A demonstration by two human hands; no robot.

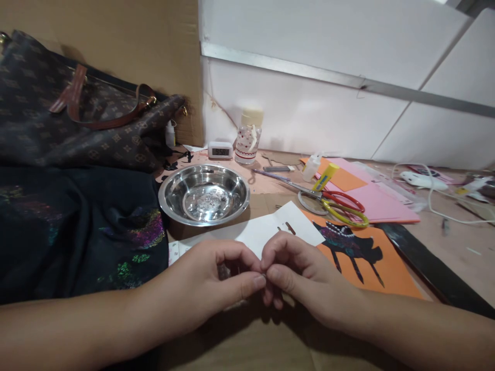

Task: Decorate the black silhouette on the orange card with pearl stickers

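My left hand (228, 278) and my right hand (297, 268) meet fingertip to fingertip above the cardboard work surface. Both pinch with thumb and forefinger; whatever lies between them is too small or hidden to make out. Just beyond them lies a white paper sheet (251, 229) with a few small dark pieces (289, 228) on it. To the right, an orange sheet (390, 268) carries a black cut-out shape (351, 245) trimmed with a row of white beads. A shiny metal bowl (204, 219) stands behind my left hand, with small bits inside.
Scissors (344, 206) with red and yellow handles, a yellow glue stick (326, 176) and pink paper (394, 203) lie at right. A jar (247, 139) and a small digital clock (220, 150) stand near the wall. Black sequined fabric (77, 232) and a brown handbag (96, 123) fill the left.
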